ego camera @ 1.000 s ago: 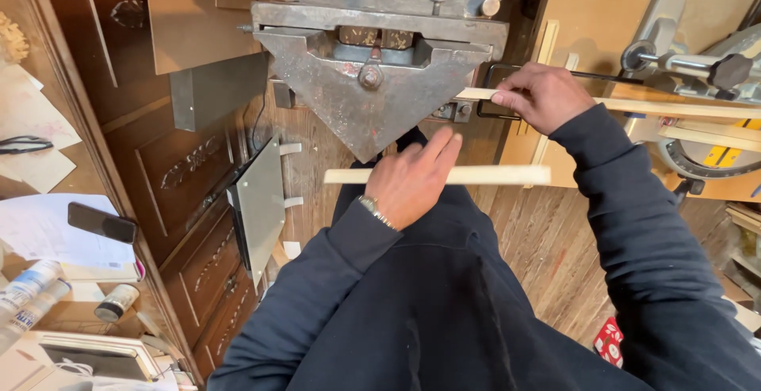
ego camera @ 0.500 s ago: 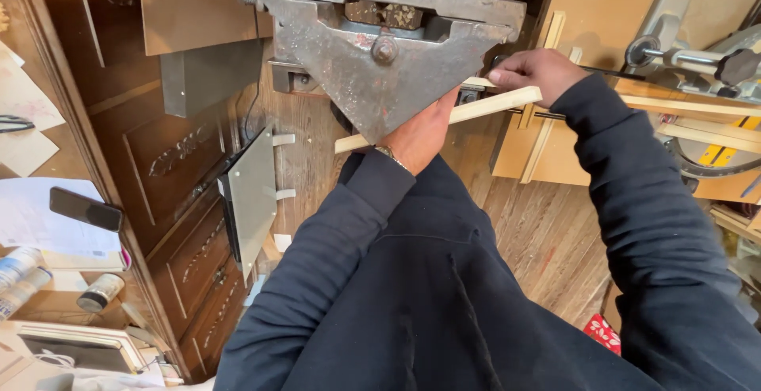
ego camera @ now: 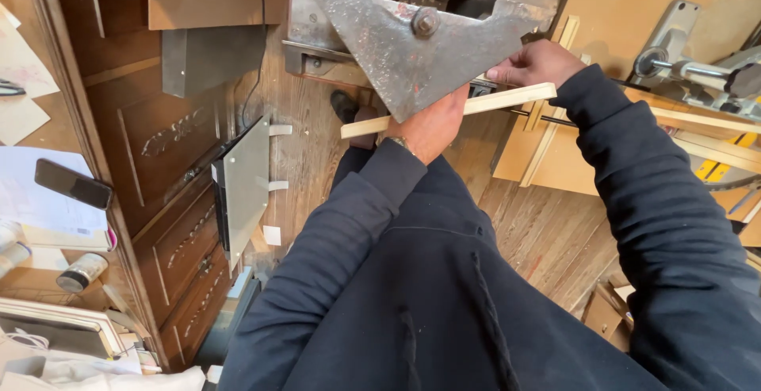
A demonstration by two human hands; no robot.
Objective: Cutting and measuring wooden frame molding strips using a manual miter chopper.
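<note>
A pale wooden strip (ego camera: 507,99) runs slanted under the pointed steel head of a heavy metal cutting machine (ego camera: 412,26). My left hand (ego camera: 428,125) grips the strip near its lower left part, just below the machine's triangular tip. My right hand (ego camera: 533,62) holds the strip's upper right end beside the machine. Part of the strip is hidden behind the steel plate. Both arms wear dark blue sleeves.
A dark wooden cabinet with carved drawers (ego camera: 158,169) stands at the left, with a black phone (ego camera: 73,184), papers and a small jar (ego camera: 78,272) on its top. A grey metal panel (ego camera: 244,185) leans against it. A mitre saw (ego camera: 697,58) sits at the right above a plank floor (ego camera: 547,232).
The strip has gone from level in front of the machine to slanted beneath its steel head. Both hands moved up and closer to the machine, and the view shifted nearer.
</note>
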